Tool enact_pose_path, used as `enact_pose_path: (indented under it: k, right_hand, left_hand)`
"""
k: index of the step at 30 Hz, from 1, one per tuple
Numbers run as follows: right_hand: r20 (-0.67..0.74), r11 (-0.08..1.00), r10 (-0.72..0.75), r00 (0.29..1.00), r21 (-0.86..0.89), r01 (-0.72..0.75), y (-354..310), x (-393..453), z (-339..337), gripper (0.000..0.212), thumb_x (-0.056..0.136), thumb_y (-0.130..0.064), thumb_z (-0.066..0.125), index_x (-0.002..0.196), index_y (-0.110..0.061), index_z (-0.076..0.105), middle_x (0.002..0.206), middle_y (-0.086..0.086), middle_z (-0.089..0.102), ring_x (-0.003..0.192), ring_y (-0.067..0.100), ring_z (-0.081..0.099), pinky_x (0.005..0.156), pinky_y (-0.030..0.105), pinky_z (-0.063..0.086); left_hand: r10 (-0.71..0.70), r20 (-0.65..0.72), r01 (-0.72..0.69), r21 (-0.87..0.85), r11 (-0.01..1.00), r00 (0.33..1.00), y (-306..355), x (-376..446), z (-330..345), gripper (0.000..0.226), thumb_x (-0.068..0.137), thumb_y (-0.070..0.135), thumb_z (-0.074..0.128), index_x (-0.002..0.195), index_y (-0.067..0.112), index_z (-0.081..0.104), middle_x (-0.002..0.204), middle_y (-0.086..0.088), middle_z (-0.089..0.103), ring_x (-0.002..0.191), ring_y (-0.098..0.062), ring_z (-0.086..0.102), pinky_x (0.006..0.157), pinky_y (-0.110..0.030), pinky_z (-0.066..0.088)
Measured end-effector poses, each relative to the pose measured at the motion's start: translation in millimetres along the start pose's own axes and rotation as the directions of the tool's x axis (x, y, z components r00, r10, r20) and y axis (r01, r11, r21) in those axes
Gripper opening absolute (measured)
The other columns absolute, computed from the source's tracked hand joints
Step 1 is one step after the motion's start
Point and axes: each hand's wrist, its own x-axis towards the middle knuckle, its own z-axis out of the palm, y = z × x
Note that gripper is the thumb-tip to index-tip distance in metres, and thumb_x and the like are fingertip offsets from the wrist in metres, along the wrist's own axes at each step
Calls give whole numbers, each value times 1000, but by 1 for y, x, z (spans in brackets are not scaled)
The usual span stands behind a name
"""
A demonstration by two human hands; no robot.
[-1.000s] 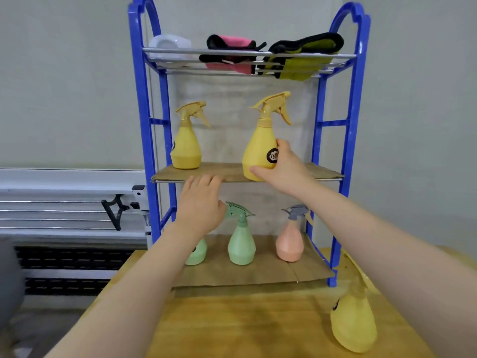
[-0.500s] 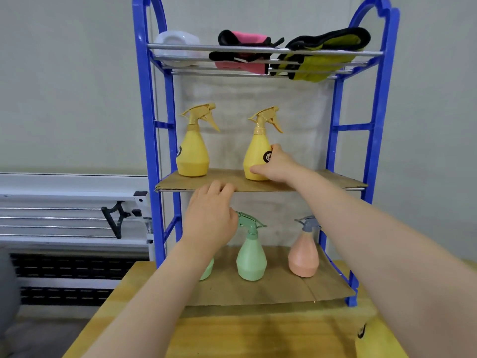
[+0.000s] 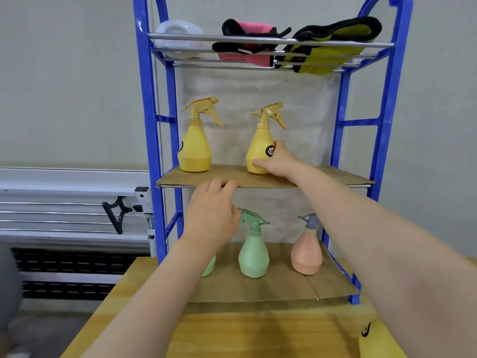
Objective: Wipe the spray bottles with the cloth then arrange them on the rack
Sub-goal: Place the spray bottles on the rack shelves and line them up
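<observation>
Two yellow bottles are standing mid-frame on the rack [image 3: 144,130] — the right hand [image 3: 280,161] is curling fingers round the right-hand bottle [image 3: 260,151], seating it, the left hand [image 3: 213,215] is resting spread fingertips on the shelf edge — release appears next.

Three yellow spray bottles are seen: one [image 3: 194,146] left of the right-hand fingers, one [image 3: 260,148] inside them, one [image 3: 379,342] cut off below. Two green bottles [image 3: 254,251] and one peach bottle [image 3: 307,251] are counted beneath the left fingers; two cloths [image 3: 247,40] and one white object [image 3: 178,38] above.
</observation>
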Motion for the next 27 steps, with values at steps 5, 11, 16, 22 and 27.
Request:
enact_pose_path:
  k: [5,11,16,22,27]
  right_hand:
    - [33,997,28,999,-70,-26,3,-10,-2,101,78,-49,75,148,-11,14,143,9,45,124,30,50,98,40,44]
    - [9,990,-24,1000,-142,25,7,-42,-20,94,87,-48,67,150,-5,13,146,14,44,132,32,46,98,37,40]
    - [-19,959,-148,989,-248,139,21,-95,-32,84,89,-54,60,151,-15,20,147,13,44,131,33,45,103,44,43]
    - [2,915,-309,951,-273,298,48,-171,-36,54,95,-45,55,140,-16,47,147,4,43,139,23,33,113,37,31]
    - [-21,906,-349,937,-264,332,88,-231,-37,47,94,-42,57,133,-16,53,140,1,48,134,20,38,112,38,33]
  left_hand:
    - [-1,32,1,13,1000,999,3,-2,-2,48,85,19,56,133,17,50,126,-6,54,115,-26,48,100,-34,37]
    - [-18,131,16,18,1000,991,10,-8,-12,60,88,25,54,145,18,35,148,-5,38,140,-25,28,117,-37,20]
    - [-22,179,11,62,998,984,19,-14,-21,66,89,29,54,149,18,28,155,-8,27,145,-26,20,119,-41,13]
    - [10,236,-21,47,999,972,46,-36,-22,61,89,31,54,146,21,34,157,-9,25,145,-27,19,118,-41,14]
    - [60,265,-52,-36,998,962,83,-69,-11,58,85,30,57,140,20,43,151,-6,34,141,-26,26,114,-39,17]
